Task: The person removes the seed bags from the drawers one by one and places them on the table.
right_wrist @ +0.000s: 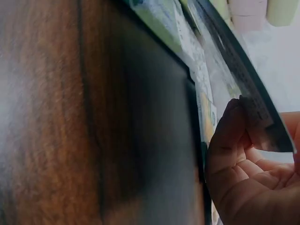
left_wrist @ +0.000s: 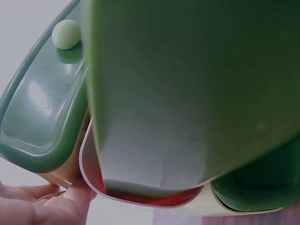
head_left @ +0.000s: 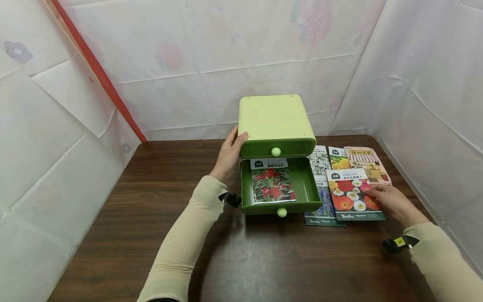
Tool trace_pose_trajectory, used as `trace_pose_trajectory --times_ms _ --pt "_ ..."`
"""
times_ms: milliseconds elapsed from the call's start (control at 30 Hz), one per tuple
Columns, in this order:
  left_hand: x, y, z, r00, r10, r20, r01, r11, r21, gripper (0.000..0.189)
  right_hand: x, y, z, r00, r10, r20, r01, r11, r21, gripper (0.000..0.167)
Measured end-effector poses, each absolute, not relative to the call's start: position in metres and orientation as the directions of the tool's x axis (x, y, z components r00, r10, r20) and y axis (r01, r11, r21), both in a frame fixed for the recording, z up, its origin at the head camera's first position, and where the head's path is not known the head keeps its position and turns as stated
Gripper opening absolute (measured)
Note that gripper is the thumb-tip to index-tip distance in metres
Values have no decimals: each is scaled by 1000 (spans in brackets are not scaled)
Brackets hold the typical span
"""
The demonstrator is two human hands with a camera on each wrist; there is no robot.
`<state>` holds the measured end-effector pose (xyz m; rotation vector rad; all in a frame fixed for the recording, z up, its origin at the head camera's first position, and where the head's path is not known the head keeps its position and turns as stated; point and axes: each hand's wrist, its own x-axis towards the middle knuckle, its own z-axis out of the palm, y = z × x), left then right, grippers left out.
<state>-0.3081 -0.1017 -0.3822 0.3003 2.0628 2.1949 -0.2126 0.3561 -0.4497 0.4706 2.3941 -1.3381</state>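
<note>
A light green drawer box with dark green drawer fronts stands on the table. My left hand rests against its upper left side, thumb at the front corner. Its fingertips touch the side beside the top drawer in the left wrist view. Below the shut top drawer, a green drawer is pulled out, holding a red-flower seed packet. My right hand pinches the right edge of a poppy seed packet. In the right wrist view this packet tilts up between thumb and fingers.
Right of the box lie several more seed packets: white flowers, purple flowers, yellow flowers and a pink one with a striped awning. The brown wooden table has white flowered sheeting around it.
</note>
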Motion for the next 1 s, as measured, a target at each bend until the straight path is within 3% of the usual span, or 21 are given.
trace_pose_trajectory --times_ms 167,533,1000 --pt "-308 -101 -382 -974 217 63 47 -77 996 71 -211 356 -455 -890 124 -438 423 579 -697 58" --pt "-307 -101 -382 -974 216 70 56 -73 996 71 -207 353 -461 -912 154 -381 384 651 -655 47" --pt "-306 -101 -381 -972 221 80 65 -75 995 71 -204 348 -461 -912 176 -371 380 705 -599 46"
